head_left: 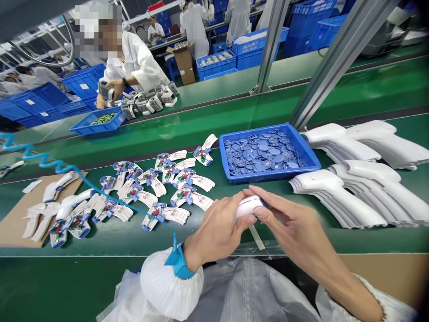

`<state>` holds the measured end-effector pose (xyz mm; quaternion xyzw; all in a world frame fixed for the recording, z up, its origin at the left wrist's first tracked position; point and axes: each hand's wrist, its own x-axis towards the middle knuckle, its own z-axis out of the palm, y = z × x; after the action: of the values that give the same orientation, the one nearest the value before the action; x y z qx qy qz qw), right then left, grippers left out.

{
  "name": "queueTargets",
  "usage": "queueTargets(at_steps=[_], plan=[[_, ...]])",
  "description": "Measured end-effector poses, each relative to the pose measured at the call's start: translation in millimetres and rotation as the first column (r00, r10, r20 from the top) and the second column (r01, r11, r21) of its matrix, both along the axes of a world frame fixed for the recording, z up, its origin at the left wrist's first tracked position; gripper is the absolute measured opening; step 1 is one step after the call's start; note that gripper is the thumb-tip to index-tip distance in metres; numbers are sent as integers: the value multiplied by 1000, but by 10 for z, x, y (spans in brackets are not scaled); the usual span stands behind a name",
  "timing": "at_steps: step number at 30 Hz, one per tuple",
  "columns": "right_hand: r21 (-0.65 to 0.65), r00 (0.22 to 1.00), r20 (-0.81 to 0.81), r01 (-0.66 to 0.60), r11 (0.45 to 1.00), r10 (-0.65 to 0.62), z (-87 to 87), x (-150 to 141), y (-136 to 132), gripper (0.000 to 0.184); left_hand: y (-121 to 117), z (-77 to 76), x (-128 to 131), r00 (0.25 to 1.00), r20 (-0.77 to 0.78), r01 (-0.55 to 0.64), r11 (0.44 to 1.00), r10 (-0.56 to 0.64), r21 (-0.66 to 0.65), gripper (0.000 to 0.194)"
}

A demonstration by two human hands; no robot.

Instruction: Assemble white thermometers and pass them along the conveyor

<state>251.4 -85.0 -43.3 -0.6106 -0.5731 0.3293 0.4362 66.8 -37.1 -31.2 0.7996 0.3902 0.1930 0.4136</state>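
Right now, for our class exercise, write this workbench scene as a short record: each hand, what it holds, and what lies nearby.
Left hand: holds a white plastic housing
Right hand: fingertips on the same housing
Left wrist: blue strap, coiled blue cord
Nearby: blue tray of blue discs; stacked white housings; wired circuit assemblies

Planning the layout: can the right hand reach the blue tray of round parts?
Probably, once freed: the right hand holds a white housing; only green belt separates it from the blue tray.
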Motion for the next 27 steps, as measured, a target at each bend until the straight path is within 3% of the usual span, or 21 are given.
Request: queueTargets(at_steps=[2, 5, 7, 8, 10, 12, 14, 17, 19, 21, 23, 24, 25, 26, 27], plan=[[-2, 996, 74, -46, 999, 46, -19, -23, -26, 41, -13, -81, 42, 998, -51, -25, 995, 31, 101, 36], [-20, 986, 157, 57, 998, -54, -66, -25, -105, 43, -34, -169, 71, 988, -147, -16, 967, 54, 253, 31], [-41, 985, 142, 101, 994, -94, -105, 18, -166, 42, -70, -213, 63, 991, -125, 0, 956, 38, 292, 29], [-63, 989, 121, 96, 993, -88, -123, 47, -194, 40, -95, -241, 59, 994, -75, -53, 955, 78, 291, 29], [-122, 997, 81, 28, 992, -18, -157, 86, -239, 37, -145, -320, 74, 963, 28, -266, 923, 269, 279, 31], [-156, 990, 87, -96, 983, 111, -195, 67, -271, 36, -158, -424, 127, 878, 60, -469, 830, 474, 303, 40], [-114, 968, 158, -179, 977, 195, -240, -11, -299, 37, -116, -515, 194, 845, 34, -508, 780, 534, 367, 50], [-35, 964, 228, -135, 990, 140, -299, -122, -340, 40, -18, -540, 227, 881, -53, -429, 841, 470, 330, 56], [-155, 988, 134, -59, 986, 80, -307, -121, -347, 43, -16, -487, 167, 919, -46, -371, 899, 391, 234, 52], [-434, 996, -91, -33, 900, -7, -285, -69, -323, 49, -88, -436, 66, 946, 86, -324, 921, 313, 215, 40], [-678, 939, -323, -143, 721, -117, -256, -25, -276, 57, -182, -434, -21, 919, 264, -363, 891, 293, 274, 37], [-726, 904, -404, -223, 650, -141, -248, -25, -251, 60, -212, -455, -44, 890, 315, -422, 857, 330, 295, 38], [-726, 887, -447, -285, 626, -115, -250, -43, -233, 59, -221, -488, -50, 856, 332, -493, 819, 396, 295, 40], [-687, 895, -445, -313, 656, -39, -263, -79, -223, 56, -206, -529, -40, 821, 321, -560, 779, 473, 283, 44], [-615, 919, -388, -315, 723, 70, -289, -128, -225, 52, -172, -574, -19, 793, 285, -606, 748, 539, 271, 48]])
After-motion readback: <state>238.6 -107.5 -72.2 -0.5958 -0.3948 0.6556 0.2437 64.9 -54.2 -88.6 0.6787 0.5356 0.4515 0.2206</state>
